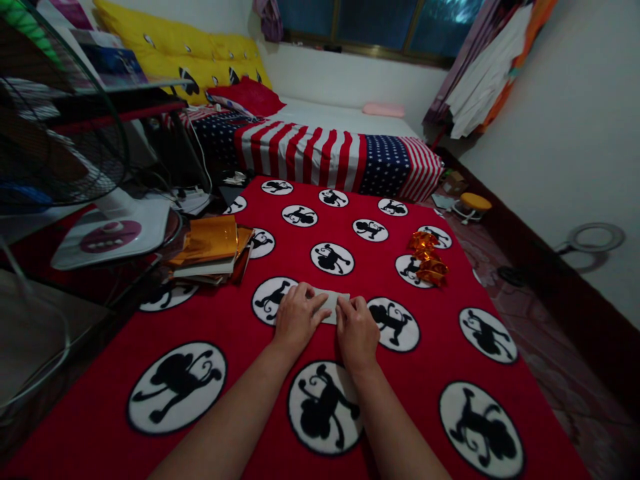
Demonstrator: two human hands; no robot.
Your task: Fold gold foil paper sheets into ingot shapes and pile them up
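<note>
A small pale grey-white sheet [331, 308] lies on the red cloth [330, 220] with black monkey figures in white circles. My left hand [299, 316] rests on the left part of the sheet, its fingers apart and bent over it. At the sheet's right edge, my right hand [358, 327] has its thumb and index finger pressed together on the paper, with the other fingers curled. Beyond my left hand is a stack of orange and white sheets [213, 247]. Folded shiny orange pieces [429, 259] lie in a group at the right.
A fan [113, 230] and cables stand at the left beside a cluttered shelf. Behind the cloth is a bed [320, 157] with a striped and starred cover. A yellow stool [475, 203] is on the floor at the right.
</note>
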